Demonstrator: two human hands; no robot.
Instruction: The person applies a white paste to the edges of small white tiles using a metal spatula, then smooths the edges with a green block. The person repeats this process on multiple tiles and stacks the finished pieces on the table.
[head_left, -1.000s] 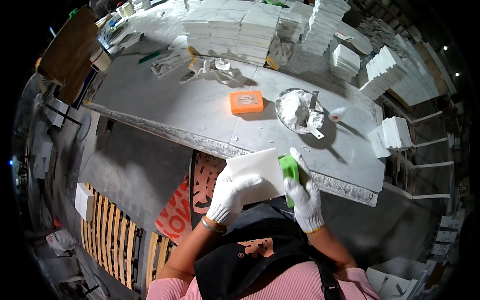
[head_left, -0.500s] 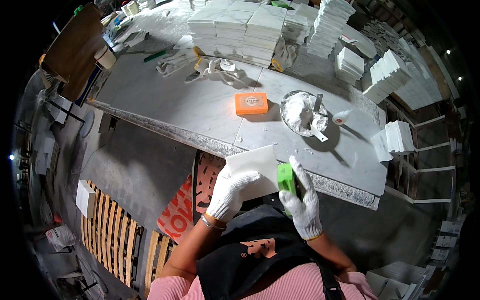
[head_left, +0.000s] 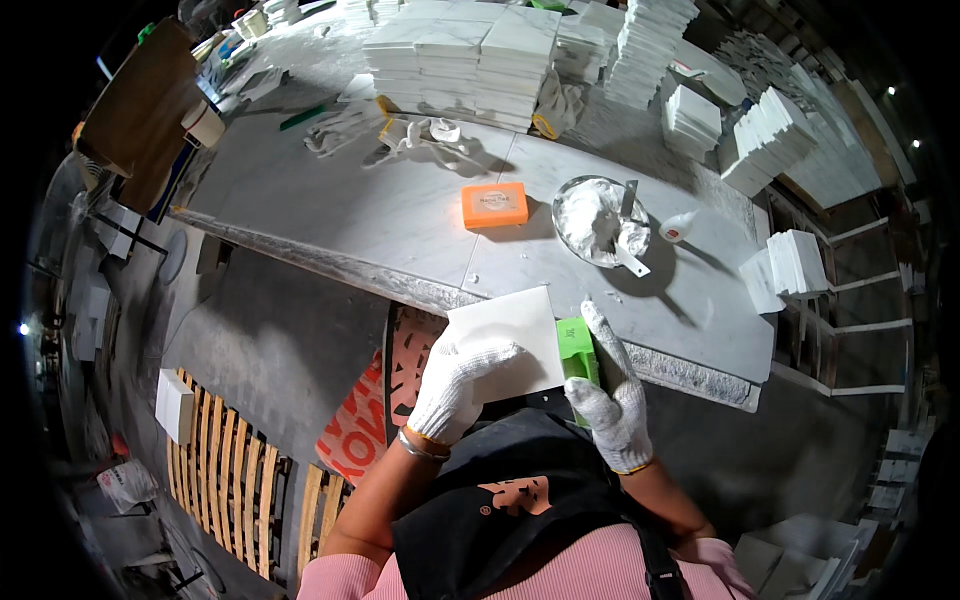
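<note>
My left hand (head_left: 452,385), in a white knit glove, grips a square white tile (head_left: 510,335) by its lower left, with the thumb lying across its face. A green hand pad (head_left: 576,345), block-shaped, is held in my gloved right hand (head_left: 618,400) with the thumb on one side and fingers along the other. The pad stands against the tile's right edge. Both are held just in front of the marble-topped table (head_left: 370,240). On it lie an orange hand pad (head_left: 495,205) and a metal bowl (head_left: 603,222) of white paste with spatulas in it.
A small white bottle (head_left: 678,226) lies right of the bowl. Gloves (head_left: 430,140) rest farther back, before tall tile stacks (head_left: 460,60). More tiles (head_left: 797,264) stand at the right edge. A wooden pallet (head_left: 222,460) is on the floor at left.
The green pad has turned slightly in my right hand and stays beside the tile's right edge. The tile has tilted a little. The whole view has shifted slightly.
</note>
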